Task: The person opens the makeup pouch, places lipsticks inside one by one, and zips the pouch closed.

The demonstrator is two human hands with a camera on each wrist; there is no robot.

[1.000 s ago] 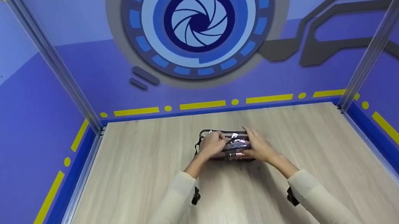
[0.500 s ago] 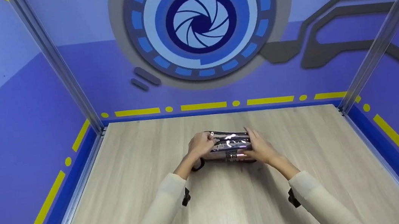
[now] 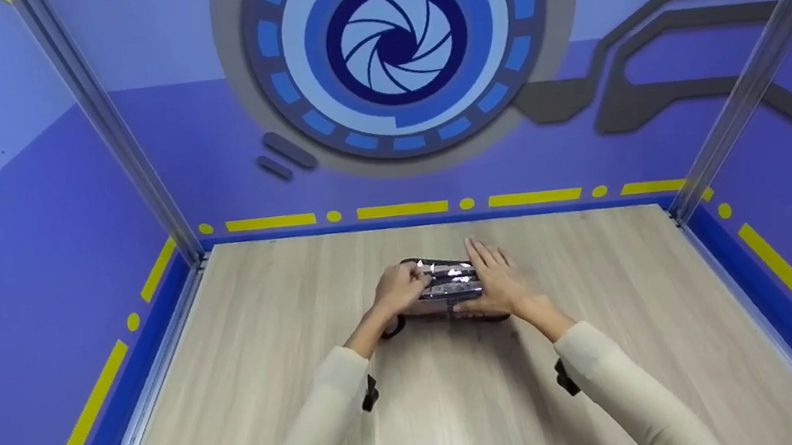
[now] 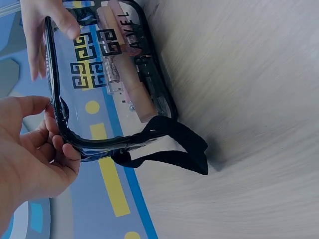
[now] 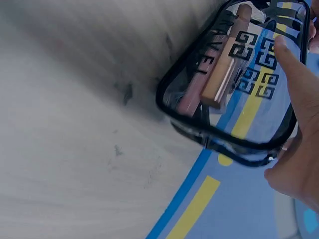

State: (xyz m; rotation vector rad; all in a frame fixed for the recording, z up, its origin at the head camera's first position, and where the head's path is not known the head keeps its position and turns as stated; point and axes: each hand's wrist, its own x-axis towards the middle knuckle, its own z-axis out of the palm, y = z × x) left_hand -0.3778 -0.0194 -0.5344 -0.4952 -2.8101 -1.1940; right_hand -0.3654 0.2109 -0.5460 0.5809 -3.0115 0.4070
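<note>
A clear cosmetic bag (image 3: 452, 293) with black piping stands on the table in the head view. Dark square patterns and lettering mark its front. Through it show a tan tube (image 5: 219, 82) and a pink tube (image 5: 193, 94). A black strap loop (image 4: 185, 144) sticks out at its left end. My left hand (image 3: 399, 289) pinches the bag's top edge near the left end; what lies between the fingertips is hidden. My right hand (image 3: 498, 285) rests over the right part of the top with straight fingers, its thumb (image 5: 291, 57) against the front.
The wood-grain table (image 3: 273, 389) runs back to a blue and purple wall (image 3: 206, 155). Side walls with metal corner posts (image 3: 131, 157) stand left and right. A dark band piece (image 3: 370, 393) shows below the left sleeve.
My left hand has slid left along the bag's top from near its middle to the left end. My right hand has shifted left, farther over the top. The bag stays in place.
</note>
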